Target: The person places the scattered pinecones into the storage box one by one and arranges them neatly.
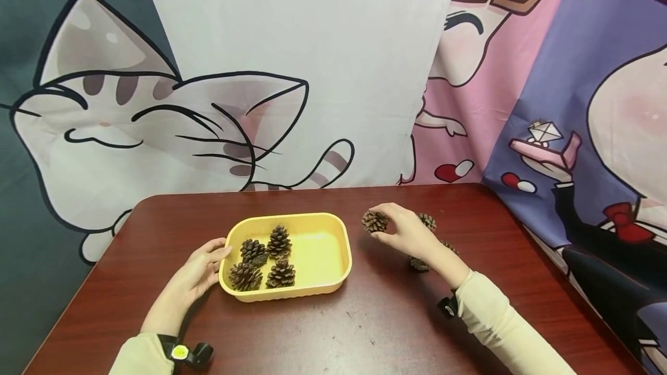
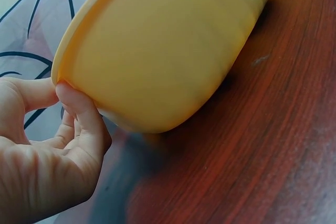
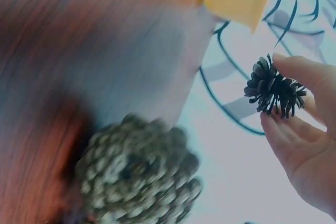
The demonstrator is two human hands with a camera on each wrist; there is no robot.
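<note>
1. Left hand (image 1: 198, 268): pinches the rim of the yellow tray (image 1: 320, 247) at its left end, thumb against the outer wall, as the left wrist view confirms.
2. Right hand (image 1: 407, 232): grips one pinecone (image 1: 375, 221) between thumb and fingers, just beyond the tray's right end. It appears to be held clear of the table (image 1: 312, 337); exact height cannot be determined.
3. Progress, as judged from the layout: four pinecones (image 1: 281, 274) are inside the tray, grouped in its left half. One is in hand, outside the tray.
4. Outstanding: at least two loose pinecones (image 1: 427, 221) lie to the right, one beyond the right hand and one or more by the forearm. Exact count cannot be established, since the forearm covers part of that group. In the right wrist view, one large pinecone shows close to the lens, blurred.
5. Obstructions: the tray's right wall stands between the held pinecone and the tray's interior. The right forearm crosses over the loose group.
6. Surroundings: a cartoon-printed backdrop (image 1: 312, 22) hangs behind the table. Each wrist carries a dark strapped device (image 1: 200, 355), and both sleeves (image 1: 497, 311) are pale.
</note>
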